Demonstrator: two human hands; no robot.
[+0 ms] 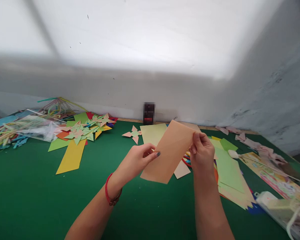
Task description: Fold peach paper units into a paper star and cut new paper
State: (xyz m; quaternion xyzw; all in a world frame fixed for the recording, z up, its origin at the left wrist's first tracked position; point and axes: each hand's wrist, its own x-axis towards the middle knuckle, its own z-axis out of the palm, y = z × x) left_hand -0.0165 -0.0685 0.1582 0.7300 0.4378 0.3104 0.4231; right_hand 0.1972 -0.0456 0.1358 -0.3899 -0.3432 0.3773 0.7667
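Between my two hands a rectangular sheet of orange paper (171, 151) is held up, tilted, above the green table (140, 213). My left hand (142, 160) pinches its left edge, thumb on the near face and fingers behind. At the upper right corner my right hand (202, 148) grips it between thumb and fingers. Behind the sheet, partly hidden, lie a pale yellow sheet (151, 131) and a small light paper piece (182, 170). A folded four-pointed paper star (134, 134) rests a little beyond my left hand.
Several folded paper stars (82, 131) and a yellow strip (72, 156) lie at left, beside a plastic bag (43, 128) and coloured strips (5, 135). Green sheets (230, 170), a printed sheet (277, 176) and a power strip (272, 206) are at right. A dark object (149, 113) stands against the wall.
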